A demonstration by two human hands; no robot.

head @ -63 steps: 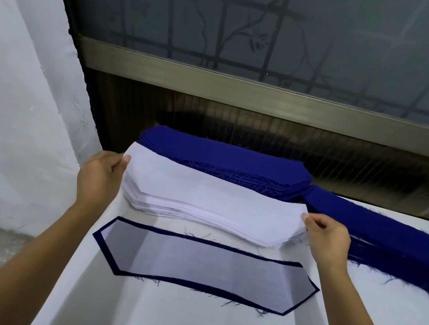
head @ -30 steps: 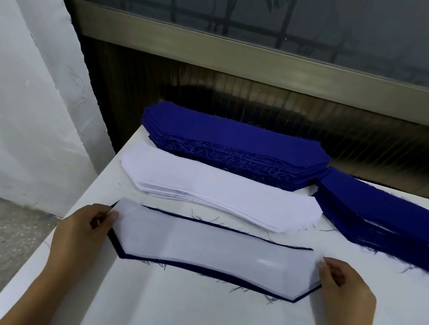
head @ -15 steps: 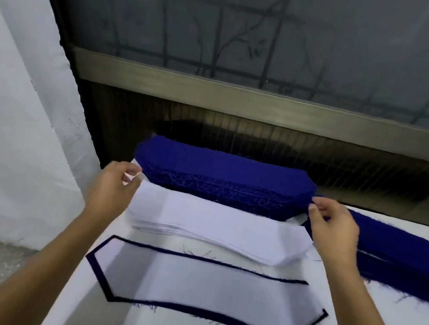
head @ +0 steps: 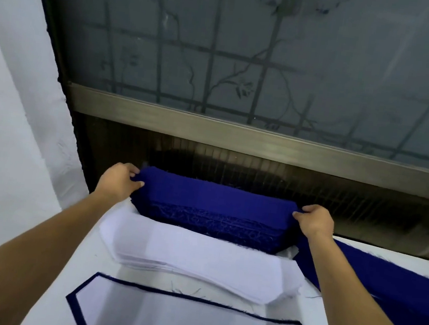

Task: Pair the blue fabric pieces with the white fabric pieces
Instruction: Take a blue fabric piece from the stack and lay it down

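Counts: 2 stacks of dark blue cut fabric pieces: back blue stack [head: 216, 203], right blue stack [head: 382, 280]. 1 stack of white cut fabric pieces [head: 196, 260]. 1 pair at the front: single white piece [head: 175, 319] on single blue piece [head: 165, 290]. Pieces per stack: too thin to count. 2 bare hands: left hand [head: 119, 183], right hand [head: 314, 223]. 1 white table [head: 309, 309].

Blue stack [head: 215, 211] behind white stack [head: 196, 260]; nearest, seemingly one pair [head: 188, 324].
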